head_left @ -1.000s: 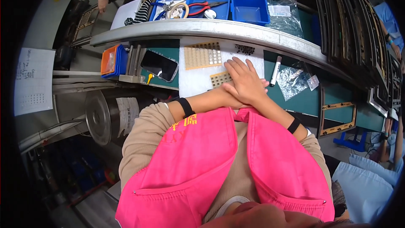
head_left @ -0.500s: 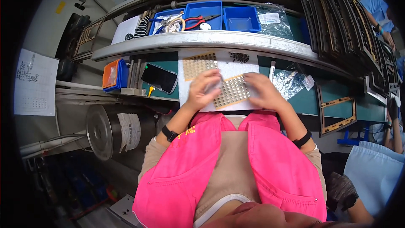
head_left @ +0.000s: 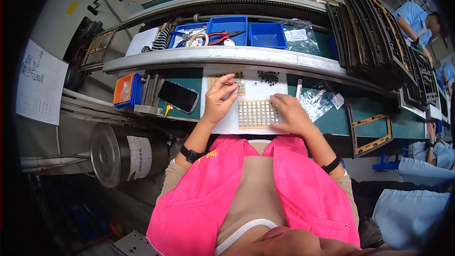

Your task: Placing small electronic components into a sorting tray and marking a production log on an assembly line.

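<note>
A panel of small square parts in rows [head_left: 256, 114] lies flat on a white sheet [head_left: 220, 126] in front of me. My right hand [head_left: 292, 115] is at its right end, fingers by the upper corner and thumb by the lower, spread apart. Raised to the panel's upper left, my left hand [head_left: 220, 98] has its fingers bent and parted from the thumb, with nothing visible between them. Behind that hand is a second, tan panel [head_left: 241, 85], partly covered by it. A pile of small black pieces [head_left: 268, 77] sits at the sheet's far side.
A phone [head_left: 178, 96], a yellow key-like piece [head_left: 168, 109] and small bins [head_left: 128, 90] are at left. To the right are a marker [head_left: 299, 88], a clear bag [head_left: 318, 104] and a frame [head_left: 372, 135]. A metal rail [head_left: 222, 56] crosses behind; stacked frames [head_left: 369, 33] stand right.
The nearer panel has gone from tilted to lying square on the sheet. My left hand has moved off it, up and to the left; my right hand stays at its right end.
</note>
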Demonstrator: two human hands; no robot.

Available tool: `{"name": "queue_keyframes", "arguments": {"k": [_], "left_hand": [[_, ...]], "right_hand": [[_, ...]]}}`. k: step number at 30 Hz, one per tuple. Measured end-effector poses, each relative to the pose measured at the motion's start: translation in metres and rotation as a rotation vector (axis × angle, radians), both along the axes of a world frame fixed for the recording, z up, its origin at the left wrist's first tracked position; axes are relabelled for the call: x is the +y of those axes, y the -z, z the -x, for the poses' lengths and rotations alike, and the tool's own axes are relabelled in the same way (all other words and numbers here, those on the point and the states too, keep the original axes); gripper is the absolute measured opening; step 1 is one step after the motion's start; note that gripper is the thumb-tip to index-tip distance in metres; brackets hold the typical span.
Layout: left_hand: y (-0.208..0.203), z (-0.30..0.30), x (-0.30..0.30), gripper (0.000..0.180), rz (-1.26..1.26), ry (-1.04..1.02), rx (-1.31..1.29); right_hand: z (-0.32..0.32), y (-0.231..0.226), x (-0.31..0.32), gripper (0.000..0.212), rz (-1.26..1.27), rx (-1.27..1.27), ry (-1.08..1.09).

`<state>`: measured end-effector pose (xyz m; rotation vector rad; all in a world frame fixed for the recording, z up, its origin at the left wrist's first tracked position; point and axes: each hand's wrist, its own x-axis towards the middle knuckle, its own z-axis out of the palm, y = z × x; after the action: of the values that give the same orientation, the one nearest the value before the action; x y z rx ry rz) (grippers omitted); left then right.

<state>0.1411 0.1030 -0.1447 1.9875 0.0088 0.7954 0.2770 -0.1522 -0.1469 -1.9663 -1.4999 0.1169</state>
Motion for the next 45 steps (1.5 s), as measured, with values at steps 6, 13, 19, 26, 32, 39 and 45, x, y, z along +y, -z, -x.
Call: {"name": "queue_keyframes", "arguments": {"k": [6,13,19,26,32,39,45], "left_hand": [[-0.002,-0.005,-0.011,0.030,-0.084,-0.005,0.004],[0.007,-0.007,-0.024,0.033,-0.245,0.192,0.082],[0.021,-0.031,-0.062,0.045,0.051,0.473,0.596],[-0.045,-0.028,-0.079,0.096,0.681,0.571,-0.195],[-0.086,-0.035,-0.048,0.104,0.995,0.575,-0.211],[-0.086,-0.035,-0.044,0.101,1.557,0.925,-0.309],[-0.077,-0.034,-0.042,0.100,1.596,0.852,-0.283]], "right_hand": [[0.013,-0.007,-0.002,0.080,0.002,-0.102,-0.028],[0.007,-0.035,-0.034,0.081,-0.315,0.066,0.081],[0.012,-0.056,-0.031,0.073,-0.416,-0.024,0.190],[0.024,-0.056,-0.002,0.070,-0.450,0.245,0.205],[0.033,-0.080,0.025,0.075,-0.468,0.451,0.130],[0.060,-0.094,0.045,0.089,-0.742,0.070,-0.006],[0.063,-0.088,0.055,0.088,-0.700,0.067,0.072]]}}
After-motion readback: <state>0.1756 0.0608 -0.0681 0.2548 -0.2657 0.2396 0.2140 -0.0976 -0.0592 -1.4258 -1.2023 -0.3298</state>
